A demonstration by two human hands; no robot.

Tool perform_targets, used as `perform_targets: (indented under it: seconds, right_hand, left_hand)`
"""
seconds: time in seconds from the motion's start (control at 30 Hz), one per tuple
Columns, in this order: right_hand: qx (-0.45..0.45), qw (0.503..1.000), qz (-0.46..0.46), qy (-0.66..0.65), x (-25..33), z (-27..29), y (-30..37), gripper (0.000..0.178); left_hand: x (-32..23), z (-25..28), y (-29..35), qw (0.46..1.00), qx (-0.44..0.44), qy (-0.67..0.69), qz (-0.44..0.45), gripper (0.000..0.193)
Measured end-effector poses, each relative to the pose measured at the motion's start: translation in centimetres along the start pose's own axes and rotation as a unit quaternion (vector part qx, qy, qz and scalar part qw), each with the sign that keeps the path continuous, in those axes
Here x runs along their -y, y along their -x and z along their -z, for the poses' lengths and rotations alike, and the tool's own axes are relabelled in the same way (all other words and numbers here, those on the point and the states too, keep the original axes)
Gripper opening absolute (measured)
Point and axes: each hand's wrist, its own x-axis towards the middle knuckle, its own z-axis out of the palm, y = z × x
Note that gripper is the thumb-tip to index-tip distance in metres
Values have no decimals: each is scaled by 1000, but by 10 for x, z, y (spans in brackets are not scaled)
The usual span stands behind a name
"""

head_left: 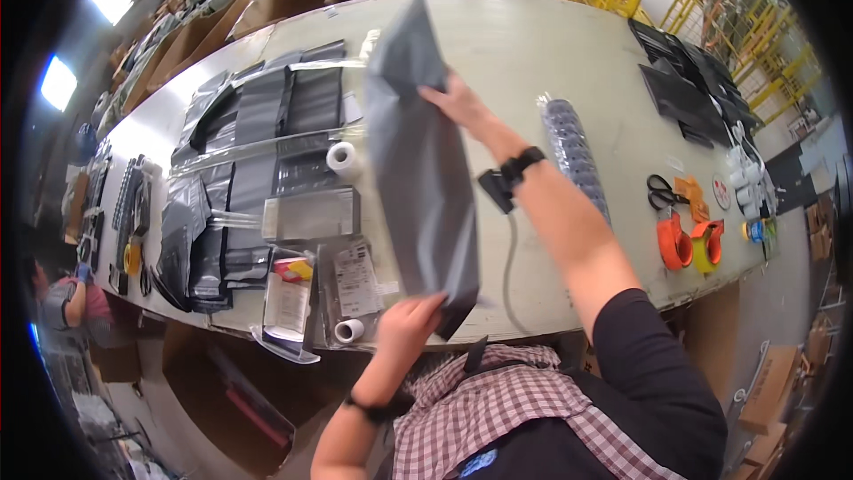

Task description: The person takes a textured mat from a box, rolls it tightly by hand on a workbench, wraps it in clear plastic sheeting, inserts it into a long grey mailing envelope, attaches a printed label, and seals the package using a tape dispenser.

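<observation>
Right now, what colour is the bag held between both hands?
Plain dark grey; the bag shows best in the head view.

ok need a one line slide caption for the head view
Left hand and right hand hold a long grey plastic mailer bag over a pale packing table strewn with dark bags.

The person wears a black short-sleeved top [662, 364] whose sleeve ends above the elbow, and over the chest a pink-and-white checked garment [498, 409] with a small blue patch near the lower edge. A black wristband [522, 163] circles the right wrist; a thin dark band [366, 407] circles the left. Both hands are bare
</observation>
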Motion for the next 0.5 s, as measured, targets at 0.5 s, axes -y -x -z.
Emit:
perform_targets:
  seconds: [0.5]
  right_hand:
    - [-44, 917, -366, -151, -11, 194, 312, 81]
  left_hand:
    - [66, -189, -156, 975, 35, -206, -73, 40]
